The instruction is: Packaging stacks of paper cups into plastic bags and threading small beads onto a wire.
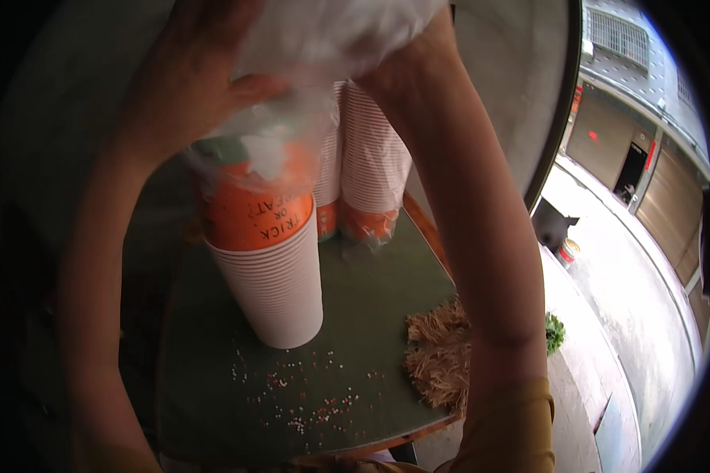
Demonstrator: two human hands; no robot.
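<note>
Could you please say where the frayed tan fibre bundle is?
In the head view, the bundle lies right of centre on the dark green tabletop, partly hidden by the right arm.

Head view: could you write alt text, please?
Left hand and mostly hidden right hand are at clear plastic over a nested orange-and-white cup stack; the dark green table holds wrapped stacks, scattered specks and a tan fringed bundle.

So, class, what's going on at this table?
A person's left hand and right hand are up at clear plastic around the top of an orange-and-white cup stack, over a green table. Their grip is unclear. Wrapped stacks stand behind; small red and white bits lie scattered nearer the person.
</note>
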